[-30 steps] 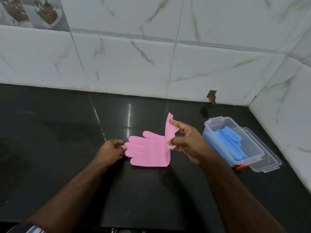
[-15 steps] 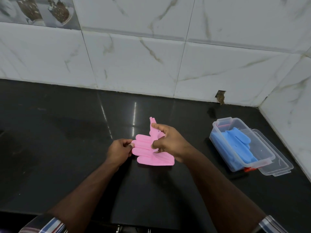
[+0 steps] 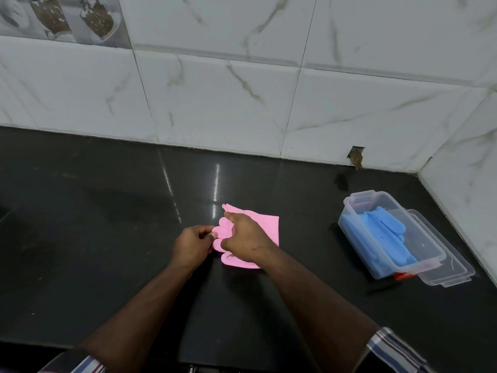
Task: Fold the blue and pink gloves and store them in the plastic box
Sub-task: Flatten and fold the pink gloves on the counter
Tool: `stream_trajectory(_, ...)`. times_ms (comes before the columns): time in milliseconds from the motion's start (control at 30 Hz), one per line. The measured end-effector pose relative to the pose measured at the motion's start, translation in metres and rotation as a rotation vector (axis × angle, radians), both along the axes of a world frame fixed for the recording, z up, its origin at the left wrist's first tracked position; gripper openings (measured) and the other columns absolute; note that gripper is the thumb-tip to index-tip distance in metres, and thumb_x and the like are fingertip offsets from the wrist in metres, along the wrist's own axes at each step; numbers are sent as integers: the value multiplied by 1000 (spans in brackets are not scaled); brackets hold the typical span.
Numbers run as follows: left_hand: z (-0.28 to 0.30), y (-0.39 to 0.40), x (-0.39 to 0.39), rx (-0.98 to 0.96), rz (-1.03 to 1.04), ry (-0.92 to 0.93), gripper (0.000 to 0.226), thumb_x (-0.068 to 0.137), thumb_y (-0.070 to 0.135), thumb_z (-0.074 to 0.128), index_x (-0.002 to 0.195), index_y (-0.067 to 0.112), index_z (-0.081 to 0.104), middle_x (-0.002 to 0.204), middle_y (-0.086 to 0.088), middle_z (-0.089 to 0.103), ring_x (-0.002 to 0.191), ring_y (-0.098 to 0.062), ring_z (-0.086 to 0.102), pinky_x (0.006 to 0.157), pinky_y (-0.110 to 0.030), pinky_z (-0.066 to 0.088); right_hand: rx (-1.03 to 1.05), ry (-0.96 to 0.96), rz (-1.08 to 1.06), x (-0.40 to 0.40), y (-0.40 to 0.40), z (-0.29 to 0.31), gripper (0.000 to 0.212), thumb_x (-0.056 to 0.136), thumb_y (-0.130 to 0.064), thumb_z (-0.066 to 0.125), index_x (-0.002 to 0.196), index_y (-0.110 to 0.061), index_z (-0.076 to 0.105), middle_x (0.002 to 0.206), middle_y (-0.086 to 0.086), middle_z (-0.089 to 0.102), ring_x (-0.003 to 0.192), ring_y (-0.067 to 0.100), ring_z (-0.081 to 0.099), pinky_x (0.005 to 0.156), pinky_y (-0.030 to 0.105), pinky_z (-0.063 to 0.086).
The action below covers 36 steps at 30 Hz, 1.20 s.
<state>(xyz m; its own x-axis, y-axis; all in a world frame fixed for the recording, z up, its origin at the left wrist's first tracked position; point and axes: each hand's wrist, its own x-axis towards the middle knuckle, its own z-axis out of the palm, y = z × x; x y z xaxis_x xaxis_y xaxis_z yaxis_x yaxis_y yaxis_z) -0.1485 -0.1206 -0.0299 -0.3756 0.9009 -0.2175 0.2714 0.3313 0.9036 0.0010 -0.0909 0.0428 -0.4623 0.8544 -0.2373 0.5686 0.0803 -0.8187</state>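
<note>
We have the pink glove [image 3: 265, 227] lying folded over on the black bench [image 3: 107, 238], our left hand [image 3: 192, 244] pinching its finger end and our right hand [image 3: 246, 235] pressing down across the fold, while the blue glove [image 3: 387, 232] already sits in the open plastic box [image 3: 427, 261] well apart to the right. The glove looks springy, so we judge the fold may pop open if the right hand lifts before we get a firm hold. Carried loosely, it may snag on the box rim.
</note>
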Motion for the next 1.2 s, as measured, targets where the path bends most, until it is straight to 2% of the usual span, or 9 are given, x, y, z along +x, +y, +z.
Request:
stream_trajectory(100,-1,0,-2,-9,-10,-12,15,91,19,67,97,27,79,81,8,78,73,-17,73,81,-42,59,97,-64,23,-7,-2,-11,21,81,-9,62,101,-7,56,88,3,61,78,22,58,64,33,51)
stream_trajectory(267,-5,3,-2,4,98,-19,6,85,19,71,88,22,67,82,1,74,77,-21,72,81,-49,60,180,-125,6,-9,-10,-20,55,86,-16,65,137,-8,46,126,9,56,113,25,56,88,30,47)
stream_trajectory(467,3,1,1,4,82,-69,30,89,43,68,82,14,68,75,-5,75,74,-27,74,74,-46,62,94,-109,-39,-8,-10,-27,48,91,-24,65,136,-19,48,113,4,67,100,21,63,80,25,45)
stream_trajectory(567,4,-1,0,-12,51,-1,21,81,32,79,86,17,66,76,-4,74,75,-29,73,72,-49,61,2,-27,-106,-3,-4,-29,40,90,-10,59,128,-20,57,97,-2,69,91,19,67,86,34,55)
stream_trajectory(633,5,0,1,-32,63,46,20,79,30,81,85,20,64,76,-1,73,74,-26,72,73,-48,61,17,-3,-150,5,3,-27,37,84,-2,60,117,-18,66,90,-6,66,87,16,65,88,28,55)
stream_trajectory(700,8,0,3,-50,67,97,19,79,31,80,84,22,64,76,2,73,74,-21,71,74,-44,60,152,-77,-165,17,10,-23,37,81,1,59,112,-16,70,97,-4,67,90,13,62,85,17,47)
stream_trajectory(800,13,1,5,-56,60,161,16,81,30,78,86,24,65,78,4,73,76,-15,70,72,-35,56,335,-224,-134,35,17,-24,37,81,-6,64,115,-17,71,117,0,66,108,15,60,94,21,43)
stream_trajectory(1033,30,15,4,79,31,220,11,85,21,75,94,23,71,80,3,71,74,-14,69,73,-30,54,431,-272,-87,45,8,-37,37,91,-25,63,128,-19,64,134,-2,60,128,17,50,107,25,33)
stream_trajectory(1200,18,9,0,-52,-35,353,7,87,28,73,86,22,69,81,8,71,81,-14,68,67,-26,45,450,-316,-23,45,1,-43,41,98,-25,54,138,-18,56,146,0,51,136,18,42,114,27,27)
